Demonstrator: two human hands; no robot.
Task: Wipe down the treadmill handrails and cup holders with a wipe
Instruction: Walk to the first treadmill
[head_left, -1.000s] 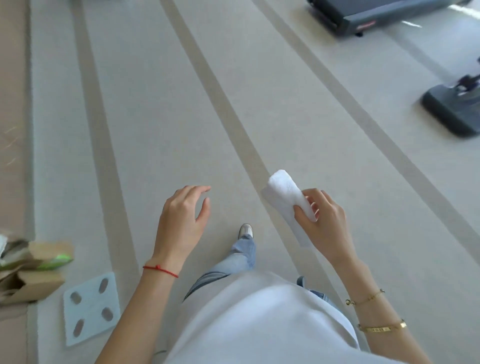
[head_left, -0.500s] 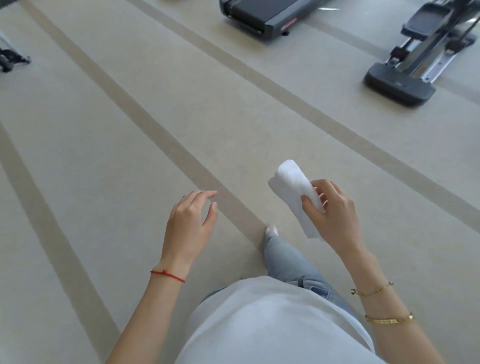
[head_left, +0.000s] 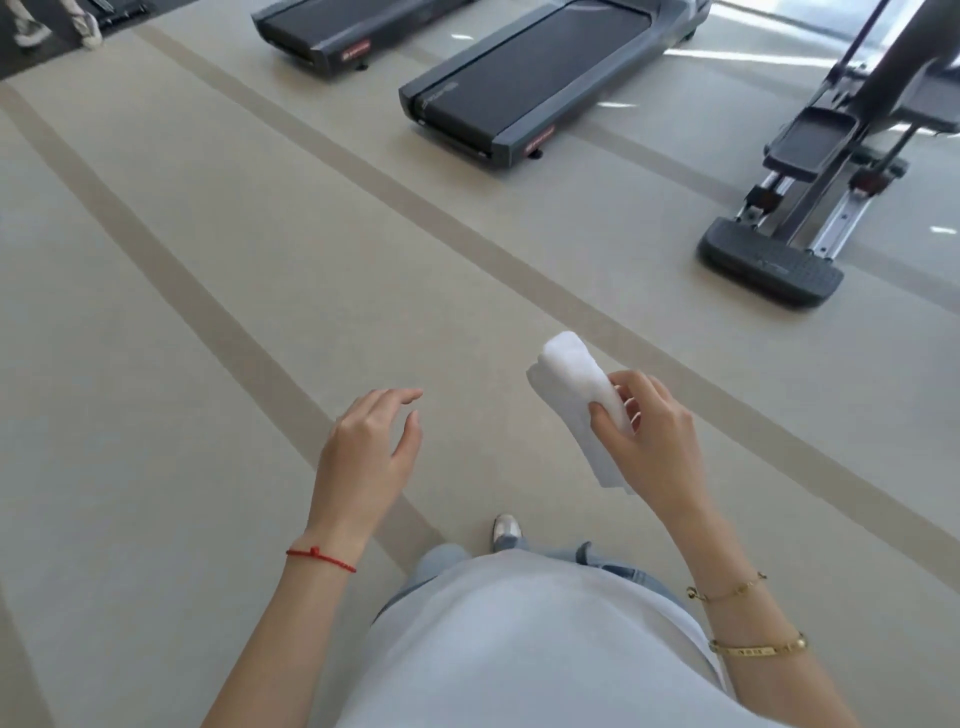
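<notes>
My right hand (head_left: 652, 431) pinches a folded white wipe (head_left: 571, 384) between thumb and fingers, held out in front of my body. My left hand (head_left: 369, 452) hovers beside it with relaxed, slightly bent fingers and holds nothing. A dark grey treadmill (head_left: 530, 78) lies ahead on the floor; only its belt deck and rear end show. A second treadmill (head_left: 332, 26) stands to its left. Handrails and cup holders are out of frame.
An elliptical trainer (head_left: 810, 208) with a black foot base stands at the right. The beige floor (head_left: 208, 312) with darker stripes stretches between me and the machines. Another person's feet (head_left: 57, 26) show at the top left.
The view has swung toward the machines, which now look larger and nearer. The cardboard and scale at the left have left the frame. Both hands keep the same pose.
</notes>
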